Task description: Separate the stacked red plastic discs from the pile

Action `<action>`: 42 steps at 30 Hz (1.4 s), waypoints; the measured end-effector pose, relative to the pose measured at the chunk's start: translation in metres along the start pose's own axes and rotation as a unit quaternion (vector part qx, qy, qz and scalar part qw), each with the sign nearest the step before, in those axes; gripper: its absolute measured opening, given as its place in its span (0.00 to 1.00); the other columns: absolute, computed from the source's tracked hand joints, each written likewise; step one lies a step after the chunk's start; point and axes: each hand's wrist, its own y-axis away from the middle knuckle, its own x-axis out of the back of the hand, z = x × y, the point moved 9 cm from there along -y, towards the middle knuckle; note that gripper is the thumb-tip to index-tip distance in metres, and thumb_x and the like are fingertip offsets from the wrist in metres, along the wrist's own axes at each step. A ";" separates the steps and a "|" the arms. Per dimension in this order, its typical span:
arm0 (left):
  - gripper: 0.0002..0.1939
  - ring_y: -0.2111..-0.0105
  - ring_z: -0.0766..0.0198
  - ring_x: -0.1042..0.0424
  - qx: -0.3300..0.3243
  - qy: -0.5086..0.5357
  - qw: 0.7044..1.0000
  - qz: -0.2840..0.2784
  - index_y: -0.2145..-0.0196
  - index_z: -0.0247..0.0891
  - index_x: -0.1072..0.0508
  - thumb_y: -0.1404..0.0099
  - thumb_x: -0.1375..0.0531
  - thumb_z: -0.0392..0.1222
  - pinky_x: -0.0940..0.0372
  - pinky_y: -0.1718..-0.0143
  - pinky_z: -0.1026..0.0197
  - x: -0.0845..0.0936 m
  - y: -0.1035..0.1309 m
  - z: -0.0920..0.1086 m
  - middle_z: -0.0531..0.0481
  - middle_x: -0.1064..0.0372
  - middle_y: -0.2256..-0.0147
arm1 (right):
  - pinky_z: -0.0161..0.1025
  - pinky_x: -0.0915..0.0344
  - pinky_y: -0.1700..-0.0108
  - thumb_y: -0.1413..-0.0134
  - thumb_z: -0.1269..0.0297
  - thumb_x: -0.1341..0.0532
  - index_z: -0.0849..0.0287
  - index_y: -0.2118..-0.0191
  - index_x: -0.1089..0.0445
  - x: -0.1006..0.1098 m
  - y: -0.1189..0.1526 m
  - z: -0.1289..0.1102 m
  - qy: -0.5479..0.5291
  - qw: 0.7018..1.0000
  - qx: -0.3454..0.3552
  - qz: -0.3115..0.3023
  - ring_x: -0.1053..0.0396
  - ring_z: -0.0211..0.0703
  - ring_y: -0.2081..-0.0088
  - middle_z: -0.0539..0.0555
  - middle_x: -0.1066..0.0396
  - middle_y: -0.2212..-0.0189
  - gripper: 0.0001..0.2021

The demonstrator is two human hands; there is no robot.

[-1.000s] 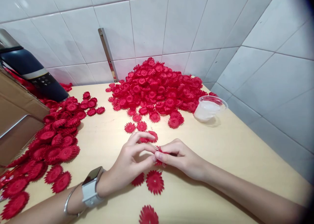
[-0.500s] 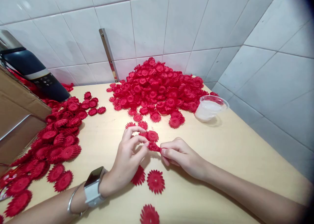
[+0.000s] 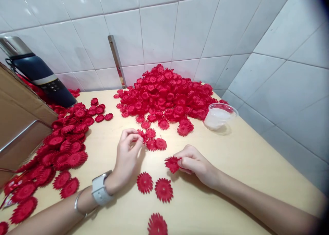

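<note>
My right hand [image 3: 196,164] is closed in a pinch on the edge of a red scalloped flower piece [image 3: 171,164], held just above the table. Farther left, my left hand [image 3: 128,151] has its thumb and fingers together on a smaller red flower piece [image 3: 142,134]. Several other small pieces [image 3: 161,144] lie flat right beside those fingertips. Nearer to me, larger flower pieces [image 3: 144,183] with small pale centre holes rest on the table, among them one below my right hand [image 3: 163,190] and one at the bottom edge [image 3: 157,224].
A big heap of small red flower pieces [image 3: 164,94] stands against the tiled wall. To its right is a clear plastic cup [image 3: 219,116] with whitish contents. On the left are a pile of larger pieces [image 3: 61,156], a cardboard box [image 3: 23,115] and a dark blue flask [image 3: 42,73].
My hands have moved apart. The left hand has gone left and away from me to a small piece, which has shifted right. My right hand keeps its flower piece, now showing more fully.
</note>
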 end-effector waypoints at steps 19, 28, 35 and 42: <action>0.06 0.51 0.60 0.44 -0.088 -0.060 0.978 -0.177 0.73 0.38 0.31 0.40 0.47 0.36 0.47 0.49 0.58 -0.032 0.013 0.017 0.47 0.46 0.55 | 0.31 0.48 0.76 0.45 0.67 0.51 0.61 0.82 0.44 -0.001 -0.001 -0.002 0.080 0.996 0.024 0.014 0.45 0.32 0.81 0.46 0.43 0.85 0.15; 0.04 0.53 0.61 0.42 -0.070 -0.048 0.982 -0.171 0.70 0.39 0.34 0.40 0.48 0.35 0.45 0.52 0.58 -0.031 0.011 0.012 0.48 0.44 0.56 | 0.31 0.50 0.79 0.45 0.68 0.51 0.60 0.81 0.45 -0.001 0.000 -0.007 0.097 0.994 0.042 0.022 0.47 0.31 0.82 0.45 0.46 0.86 0.14; 0.03 0.53 0.61 0.42 -0.059 -0.045 0.982 -0.172 0.70 0.39 0.33 0.40 0.46 0.37 0.46 0.51 0.58 -0.031 0.010 0.010 0.48 0.44 0.56 | 0.31 0.55 0.80 0.46 0.66 0.48 0.60 0.84 0.47 0.002 -0.001 -0.009 0.112 0.992 0.054 0.034 0.52 0.30 0.81 0.44 0.50 0.85 0.17; 0.08 0.53 0.64 0.42 -0.074 -0.034 0.972 -0.220 0.71 0.40 0.30 0.38 0.48 0.38 0.46 0.51 0.61 -0.036 0.018 0.017 0.50 0.45 0.56 | 0.31 0.49 0.78 0.46 0.67 0.49 0.61 0.81 0.43 -0.002 -0.001 -0.008 0.067 0.997 0.034 0.015 0.46 0.32 0.81 0.46 0.44 0.85 0.14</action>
